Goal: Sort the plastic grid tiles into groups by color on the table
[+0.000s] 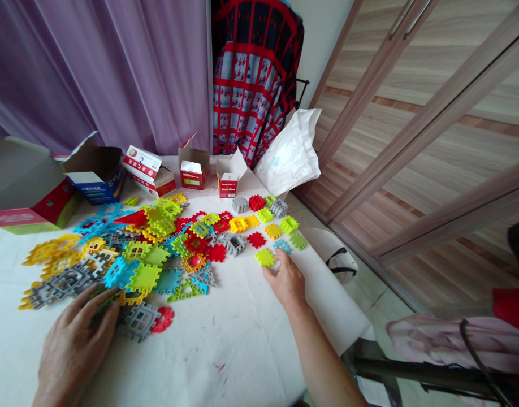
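Note:
My left hand (79,333) rests at the near left edge of a heap of plastic interlocking tiles (153,271). Its thumb and fingers close around a dark green tile (102,301), largely hidden by the hand. A grey window tile (141,321) and a red round piece (163,320) lie just right of that hand. On the right, my right hand (287,280) has thumb and forefinger at the near edge of a lime green square tile (265,258), which lies flat on the table. A blue tile (282,245) sits just beyond the fingertips, beside a red square tile (256,239).
Small groups of tiles by colour, among them a grey stack (240,204), are on the right of the white-covered table (225,345). Several open cartons, including a blue box (96,186), line the back. A white bag (291,152) stands at the back right corner.

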Tool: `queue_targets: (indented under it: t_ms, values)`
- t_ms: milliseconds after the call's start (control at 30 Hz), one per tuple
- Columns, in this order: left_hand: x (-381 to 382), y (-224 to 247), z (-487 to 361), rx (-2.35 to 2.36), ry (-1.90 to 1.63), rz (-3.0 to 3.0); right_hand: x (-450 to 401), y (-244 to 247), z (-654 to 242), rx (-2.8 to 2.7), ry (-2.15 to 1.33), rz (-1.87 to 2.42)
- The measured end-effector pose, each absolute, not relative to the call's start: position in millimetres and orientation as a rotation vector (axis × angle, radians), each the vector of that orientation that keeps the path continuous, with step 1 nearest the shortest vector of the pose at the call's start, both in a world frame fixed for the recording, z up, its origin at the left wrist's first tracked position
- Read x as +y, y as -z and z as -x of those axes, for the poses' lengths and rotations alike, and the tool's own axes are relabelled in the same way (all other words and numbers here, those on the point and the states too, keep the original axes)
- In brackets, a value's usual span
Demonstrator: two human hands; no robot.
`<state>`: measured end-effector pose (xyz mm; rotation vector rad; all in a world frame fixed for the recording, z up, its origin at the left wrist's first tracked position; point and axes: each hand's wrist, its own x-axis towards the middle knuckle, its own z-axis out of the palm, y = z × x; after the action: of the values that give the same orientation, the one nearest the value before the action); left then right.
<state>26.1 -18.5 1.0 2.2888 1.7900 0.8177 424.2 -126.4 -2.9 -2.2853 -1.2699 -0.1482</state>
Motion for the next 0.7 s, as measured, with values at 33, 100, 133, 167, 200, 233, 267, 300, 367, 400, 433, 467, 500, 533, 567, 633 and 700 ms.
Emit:
queue_targets:
  t_ms: [33, 100, 133, 167, 200, 233, 267, 300, 367, 400, 433, 467, 500, 533, 567, 633, 700]
  values:
    - [-18.6, -1.2, -26.2, 1.793, -0.816, -2.289, -126.4, 2.8, -425.0, -1.263, 0.144, 2.296]
    - [-18.7, -1.1, -26.2, 1.793, -0.82, -2.298, -126.3, 2.4, -426.1, -1.261, 0.131, 2.309]
    - [-18.6, -0.7, -26.1, 1.786, -0.824, -2.308, -126.3, 2.0, -426.3, -1.264, 0.125, 2.312]
    - [-18.4, -0.3, -25.9, 1.78, -0.83, -2.316, -126.4, 1.6, -426.2, -1.27, 0.121, 2.311]
    - [-18.2, 0.2, -25.8, 1.775, -0.835, -2.322, -126.5, 1.0, -426.0, -1.274, 0.122, 2.309]
    - [-17.9, 0.6, -25.7, 1.772, -0.836, -2.326, -126.7, 0.3, -425.6, -1.275, 0.128, 2.307]
    - [-17.6, 0.9, -25.6, 1.77, -0.832, -2.329, -127.0, -0.6, -425.1, -1.275, 0.135, 2.304]
    - [-17.2, 0.9, -25.6, 1.773, -0.826, -2.328, -127.2, -1.5, -424.6, -1.274, 0.144, 2.302]
    - [-16.6, 0.7, -25.6, 1.784, -0.808, -2.322, -127.7, -3.2, -423.9, -1.275, 0.153, 2.3]
    - [-16.4, 0.6, -25.4, 1.786, -0.795, -2.32, -127.9, -3.9, -423.8, -1.277, 0.153, 2.3]
    - [-16.2, 0.5, -25.3, 1.79, -0.784, -2.318, -127.9, -4.2, -423.8, -1.28, 0.147, 2.3]
    - [-16.2, 0.5, -25.1, 1.791, -0.775, -2.315, -128.0, -4.2, -424.0, -1.283, 0.14, 2.301]
    - [-16.2, 0.6, -25.0, 1.79, -0.771, -2.313, -127.9, -3.9, -424.3, -1.286, 0.132, 2.302]
    - [-16.3, 0.8, -24.9, 1.789, -0.768, -2.314, -127.9, -3.4, -424.7, -1.286, 0.125, 2.304]
    - [-16.4, 1.0, -24.8, 1.791, -0.769, -2.312, -127.8, -2.7, -425.2, -1.284, 0.119, 2.304]
    - [-16.7, 1.4, -24.8, 1.791, -0.783, -2.311, -127.8, -1.2, -425.8, -1.277, 0.114, 2.3]
    - [-17.0, 1.3, -24.7, 1.79, -0.793, -2.309, -127.7, -0.2, -426.0, -1.27, 0.119, 2.294]
